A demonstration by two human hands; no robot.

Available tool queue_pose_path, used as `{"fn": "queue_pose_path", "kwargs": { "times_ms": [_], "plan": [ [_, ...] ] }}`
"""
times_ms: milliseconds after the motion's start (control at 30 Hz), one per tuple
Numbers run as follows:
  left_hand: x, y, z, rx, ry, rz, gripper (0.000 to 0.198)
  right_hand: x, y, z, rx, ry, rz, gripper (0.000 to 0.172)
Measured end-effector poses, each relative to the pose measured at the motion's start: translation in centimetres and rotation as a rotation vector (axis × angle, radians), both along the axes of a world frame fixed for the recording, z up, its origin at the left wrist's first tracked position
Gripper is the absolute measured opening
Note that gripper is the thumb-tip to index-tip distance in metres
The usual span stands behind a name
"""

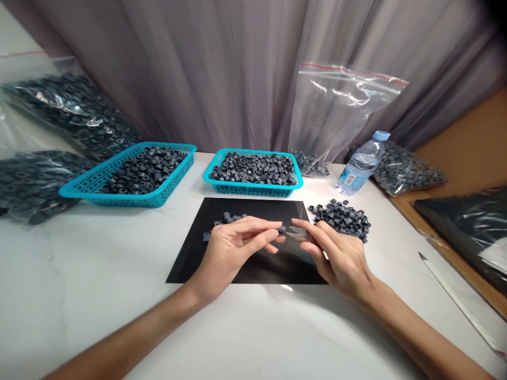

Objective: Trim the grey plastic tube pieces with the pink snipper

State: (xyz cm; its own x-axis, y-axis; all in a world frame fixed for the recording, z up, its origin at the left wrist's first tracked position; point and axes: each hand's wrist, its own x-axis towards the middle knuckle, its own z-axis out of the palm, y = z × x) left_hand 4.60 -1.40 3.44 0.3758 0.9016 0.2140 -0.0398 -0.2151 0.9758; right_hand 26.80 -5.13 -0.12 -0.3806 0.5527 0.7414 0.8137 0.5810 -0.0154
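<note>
Over a black mat [253, 266], my left hand [237, 243] pinches a small dark grey hollow plastic piece [281, 230] between thumb and fingertips. My right hand [336, 250] is closed around a small metal tool with two pointed tips, which looks like tweezers [297, 232]. The tips point left, close to the piece; whether they touch it I cannot tell. Several similar grey pieces [227, 217] lie on the mat behind my left hand. A heap of grey pieces [343, 217] sits on the table just beyond my right hand.
Two blue baskets, one left [158, 199] and one centre [253, 186], hold many grey pieces. Clear zip bags [336, 105] of pieces stand behind and at the left. A water bottle [360, 163] stands at the back right. A white pen-like stick [459, 298] lies at the right edge.
</note>
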Motion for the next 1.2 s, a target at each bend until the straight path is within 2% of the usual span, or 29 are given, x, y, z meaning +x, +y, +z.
{"fn": "queue_pose_path", "kwargs": {
  "times_ms": [200,467,767,1200],
  "plan": [
    [-0.11,0.17,-0.4,0.009,0.052,-0.012,0.017,0.25,0.04,-0.11,0.07,-0.019,0.003,0.029],
    [0.09,0.21,-0.24,-0.047,0.055,-0.028,0.018,0.65,0.47,-0.31,0.045,-0.109,0.021,0.039],
    [0.09,0.23,-0.3,-0.12,0.06,-0.056,0.015,0.66,0.51,-0.26,0.096,-0.141,0.011,0.042],
    [0.01,0.07,-0.58,-0.365,0.005,-0.165,0.021,0.94,0.12,-0.04,0.201,-0.288,-0.059,0.062]
  ]
}}
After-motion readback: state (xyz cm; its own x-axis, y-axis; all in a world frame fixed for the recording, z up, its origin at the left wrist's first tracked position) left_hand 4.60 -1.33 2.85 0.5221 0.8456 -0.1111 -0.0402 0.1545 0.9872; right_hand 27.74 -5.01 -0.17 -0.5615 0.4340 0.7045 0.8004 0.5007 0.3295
